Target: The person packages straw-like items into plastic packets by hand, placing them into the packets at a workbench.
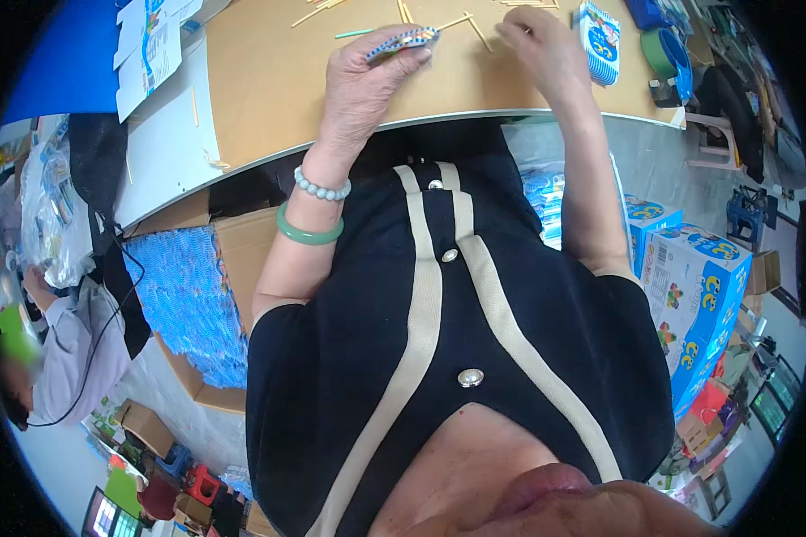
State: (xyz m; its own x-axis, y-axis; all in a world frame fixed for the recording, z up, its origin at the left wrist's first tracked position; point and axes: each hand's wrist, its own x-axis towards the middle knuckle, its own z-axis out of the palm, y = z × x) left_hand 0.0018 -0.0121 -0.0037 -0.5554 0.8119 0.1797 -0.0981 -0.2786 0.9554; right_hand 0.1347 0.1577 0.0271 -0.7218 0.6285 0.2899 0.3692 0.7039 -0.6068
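Note:
My left hand (367, 89) holds a small blue-and-white checked packet (405, 41) between thumb and fingers, its open edge facing up. A thin wooden stick (455, 21) reaches out from beside the packet's right end. My right hand (546, 55) is above the table to the right, apart from the packet, its fingers curled together. What they pinch, if anything, is too small to make out. Close to its fingertips lies another wooden stick (482, 34). A blue-and-white printed packet (600, 43) lies just right of my right hand.
More sticks (318, 12) are scattered over the brown tabletop (269, 89). Tape rolls (667, 55) sit at the right edge. A carton of blue packets (184, 300) stands below on the left, and printed boxes (694, 295) on the right. Another person (81, 340) sits at left.

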